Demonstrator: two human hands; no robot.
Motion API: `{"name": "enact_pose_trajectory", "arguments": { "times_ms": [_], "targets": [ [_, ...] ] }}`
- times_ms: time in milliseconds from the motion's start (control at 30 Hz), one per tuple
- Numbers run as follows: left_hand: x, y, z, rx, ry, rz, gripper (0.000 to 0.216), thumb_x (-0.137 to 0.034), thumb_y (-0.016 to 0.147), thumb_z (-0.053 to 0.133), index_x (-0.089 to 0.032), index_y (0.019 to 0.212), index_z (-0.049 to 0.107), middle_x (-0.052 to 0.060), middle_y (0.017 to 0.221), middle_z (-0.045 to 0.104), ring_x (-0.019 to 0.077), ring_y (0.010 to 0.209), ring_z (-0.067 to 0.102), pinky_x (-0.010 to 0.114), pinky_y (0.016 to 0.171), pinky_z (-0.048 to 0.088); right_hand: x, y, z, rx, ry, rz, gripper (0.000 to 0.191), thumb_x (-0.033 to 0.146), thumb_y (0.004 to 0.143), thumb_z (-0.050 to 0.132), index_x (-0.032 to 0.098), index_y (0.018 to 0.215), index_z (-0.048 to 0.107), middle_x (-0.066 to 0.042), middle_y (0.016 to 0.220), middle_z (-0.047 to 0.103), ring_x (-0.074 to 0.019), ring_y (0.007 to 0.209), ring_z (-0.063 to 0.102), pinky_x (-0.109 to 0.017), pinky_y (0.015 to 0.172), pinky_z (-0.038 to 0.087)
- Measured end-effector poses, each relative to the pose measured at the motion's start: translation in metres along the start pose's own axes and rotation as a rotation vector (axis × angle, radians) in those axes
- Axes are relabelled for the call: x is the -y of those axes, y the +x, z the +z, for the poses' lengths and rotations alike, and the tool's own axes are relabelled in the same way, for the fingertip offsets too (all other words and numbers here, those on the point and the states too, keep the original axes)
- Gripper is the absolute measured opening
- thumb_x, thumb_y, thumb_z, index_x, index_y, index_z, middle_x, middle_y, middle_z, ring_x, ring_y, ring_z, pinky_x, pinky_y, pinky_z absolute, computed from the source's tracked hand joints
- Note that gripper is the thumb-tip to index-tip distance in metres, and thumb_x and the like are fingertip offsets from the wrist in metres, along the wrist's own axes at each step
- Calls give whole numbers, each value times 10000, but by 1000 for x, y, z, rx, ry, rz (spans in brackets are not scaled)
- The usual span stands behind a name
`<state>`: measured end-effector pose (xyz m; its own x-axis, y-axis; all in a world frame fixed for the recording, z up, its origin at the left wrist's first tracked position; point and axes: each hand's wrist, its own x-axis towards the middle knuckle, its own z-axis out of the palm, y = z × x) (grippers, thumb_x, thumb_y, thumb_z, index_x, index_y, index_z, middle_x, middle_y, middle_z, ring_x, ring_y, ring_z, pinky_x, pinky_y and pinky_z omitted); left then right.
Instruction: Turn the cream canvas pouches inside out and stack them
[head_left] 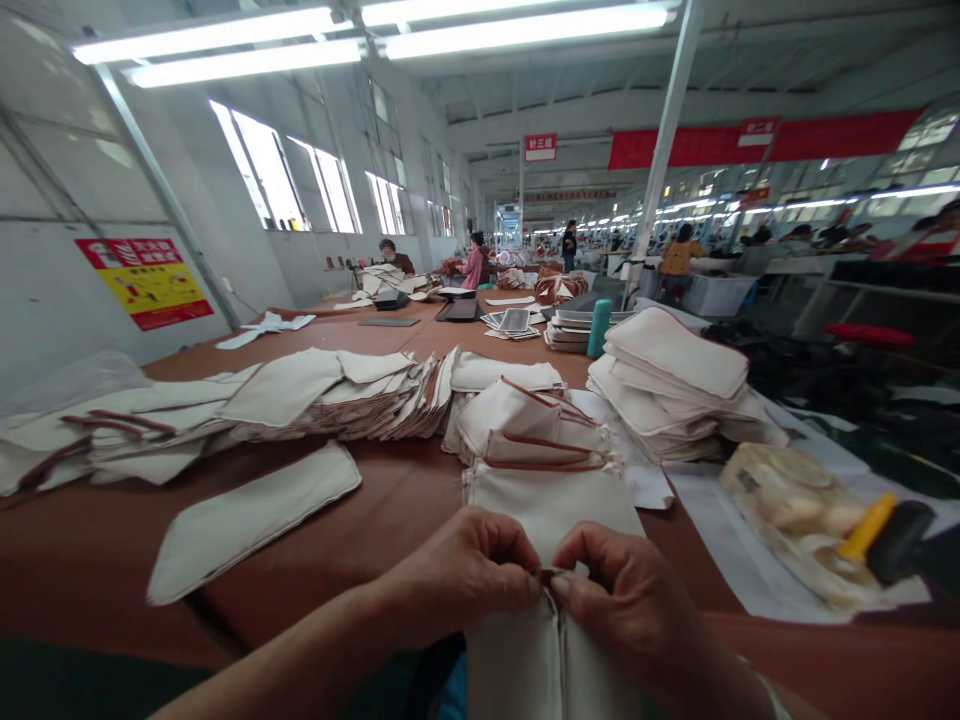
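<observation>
A white fabric piece (pixel 517 655) with a seam down its middle hangs over the near table edge, below my hands. My left hand (pixel 480 562) pinches its brown edging at the seam's top, thumb against fingers. Close beside it, my right hand (pixel 611 580) pinches the same edging from the other side. The fingertips of both hands nearly meet and hide most of the edging. Directly beyond lie overlapping white fabric pieces (pixel 551 492) with brown trim, the nearest one flat. To the left, a single white panel (pixel 255 522) rests on the brown table.
White panels lie in a long row (pixel 285 385) across the brown table (pixel 405 495). A stack of white panels (pixel 671 365) stands at right, near a teal bottle (pixel 599 328). A plastic-wrapped bundle (pixel 795 510) and a yellow-handled tool (pixel 868 527) sit at front right. Several people work farther off.
</observation>
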<state>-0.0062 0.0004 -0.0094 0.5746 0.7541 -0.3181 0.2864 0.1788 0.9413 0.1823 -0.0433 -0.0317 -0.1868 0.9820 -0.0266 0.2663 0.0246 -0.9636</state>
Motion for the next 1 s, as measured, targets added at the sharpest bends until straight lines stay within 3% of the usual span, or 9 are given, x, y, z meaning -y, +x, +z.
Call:
{"name": "enact_pose_trajectory", "arguments": {
  "times_ms": [100, 267, 367, 500, 600, 733, 900, 1000],
  "targets": [
    [-2, -2, 2, 35, 29, 6, 278, -324, 655, 730, -76, 771, 682, -19, 606, 515, 73, 532, 348, 210, 492, 251, 3, -3, 1, 8, -2, -22, 117, 244, 793, 595, 141, 739, 586, 53, 568, 432, -94, 538, 350, -200, 477, 280],
    [-1, -3, 8, -47, 189, -12, 254, -335, 682, 693, -86, 725, 665, -29, 577, 483, 76, 518, 327, 212, 451, 216, -4, -5, 3, 20, 8, -69, 57, 195, 800, 569, 147, 771, 581, 46, 602, 438, -100, 562, 365, -204, 506, 307],
    [-1, -4, 10, -46, 168, -25, 180, -258, 651, 655, -91, 714, 678, -27, 566, 499, 78, 511, 335, 209, 454, 229, -13, -7, 2, 51, 10, -259, 54, 172, 834, 531, 162, 805, 576, 26, 659, 474, -114, 606, 410, -215, 565, 354],
    [-2, -7, 13, 22, -89, -132, 187, -217, 572, 672, -85, 704, 691, -2, 585, 556, 83, 505, 387, 203, 468, 264, -19, -11, -4, 92, -192, -593, 128, 148, 875, 474, 173, 808, 580, 5, 680, 458, -121, 596, 426, -231, 551, 333],
    [-2, -8, 13, 56, -270, -162, 219, -304, 608, 724, -111, 653, 629, -11, 561, 521, 84, 476, 392, 205, 446, 258, -19, -13, -8, 88, -334, -687, 168, 123, 896, 436, 182, 844, 584, -10, 698, 469, -125, 597, 431, -243, 548, 326],
    [0, -7, 12, 112, -268, -165, 402, -452, 615, 800, -122, 635, 572, -24, 569, 483, 72, 484, 352, 206, 457, 249, -20, -15, -8, 60, -462, -797, 175, 93, 889, 422, 197, 862, 559, -25, 704, 532, -136, 611, 462, -254, 559, 337],
    [0, -7, 7, 311, -89, -58, 456, -500, 710, 744, -80, 883, 713, 14, 736, 570, 97, 629, 406, 210, 605, 333, -26, -21, -7, -3, -412, -802, 141, 95, 845, 512, 223, 904, 509, -7, 721, 577, -146, 650, 532, -250, 616, 392],
    [-3, -8, 6, 323, -50, -25, 401, -464, 751, 723, -97, 911, 723, 9, 765, 587, 102, 668, 421, 201, 626, 329, -24, -27, -10, -20, -312, -677, 358, 81, 726, 620, 231, 1026, 495, -19, 833, 613, -162, 722, 565, -253, 668, 425]
  ]
}}
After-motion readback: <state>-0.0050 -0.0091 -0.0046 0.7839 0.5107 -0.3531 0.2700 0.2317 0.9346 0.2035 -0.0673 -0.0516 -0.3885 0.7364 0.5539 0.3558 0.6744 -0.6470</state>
